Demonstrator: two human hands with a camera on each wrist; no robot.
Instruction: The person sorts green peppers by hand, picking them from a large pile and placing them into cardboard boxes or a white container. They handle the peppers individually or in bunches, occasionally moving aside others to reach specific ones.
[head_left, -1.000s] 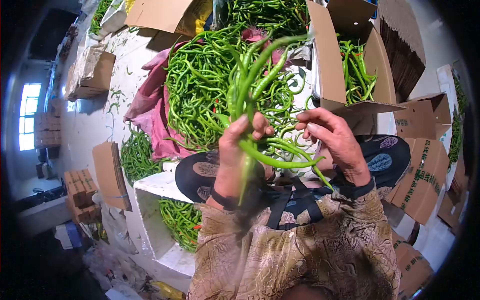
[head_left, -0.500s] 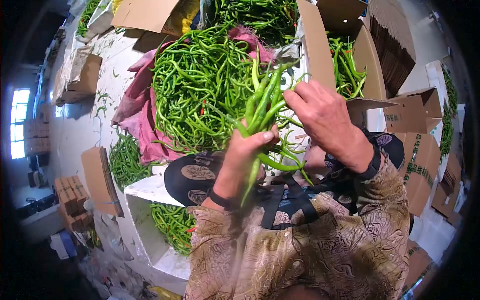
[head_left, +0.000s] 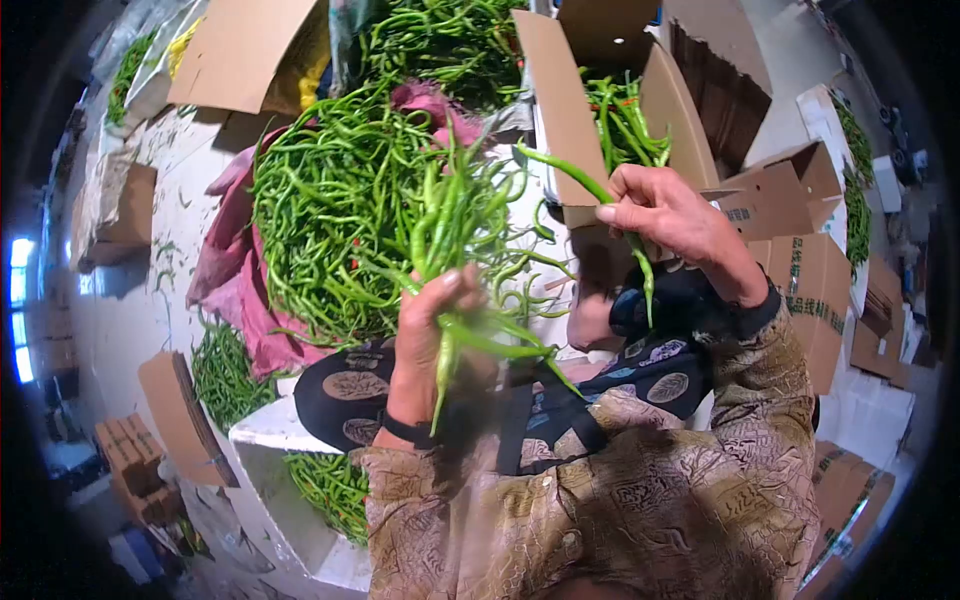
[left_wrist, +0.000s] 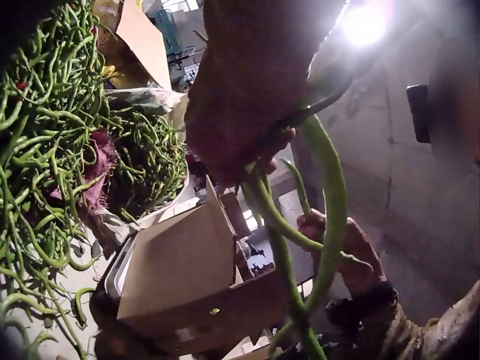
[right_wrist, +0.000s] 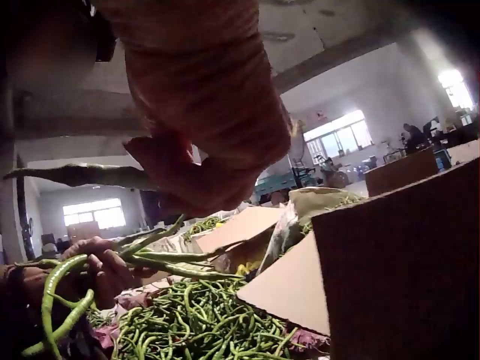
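A bunch of long green chili peppers [head_left: 435,235] is gripped in my left hand [head_left: 425,325], with tips sticking out above and below the fist. Away to the right, my right hand [head_left: 690,225] pinches a single green chili pepper [head_left: 645,270] between thumb and fingers, near the open carton. The left wrist view shows several of the bunch's peppers [left_wrist: 334,199] hanging below the left hand [left_wrist: 244,82], which is dark there. Seen from the right wrist, the pinched pepper [right_wrist: 97,175] juts left from the fingers of the right hand [right_wrist: 210,120].
A large heap of green chili peppers [head_left: 330,215] lies on pink cloth [head_left: 225,265] in front of me. Right of it stands an open carton [head_left: 680,115] holding peppers. At lower left is a white foam box [head_left: 270,500] with more peppers; folded cardboard [head_left: 180,420] stands beside it.
My right hand reached to the top of the bunch, then moved away right with one chili pepper. The left hand keeps hold of the bunch. The head view has shifted, moving the surroundings left.
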